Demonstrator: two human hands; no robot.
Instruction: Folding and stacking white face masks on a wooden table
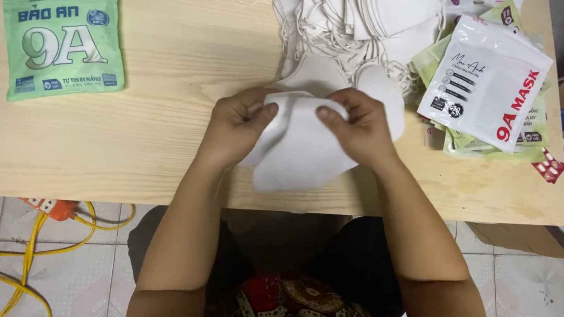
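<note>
Two hands grip one white face mask point(298, 151) above the near edge of the wooden table point(154, 122). Left hand point(236, 125) pinches its upper left edge between thumb and fingers; right hand point(360, 127) pinches the upper right. Loose white masks point(377, 4) lie piled behind, printed pouches point(485, 80) at right, a green pouch point(64, 43) far left.

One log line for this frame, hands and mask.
left hand: pinching white mask | right hand: pinching same mask | mask pile: behind | wooden table
</note>
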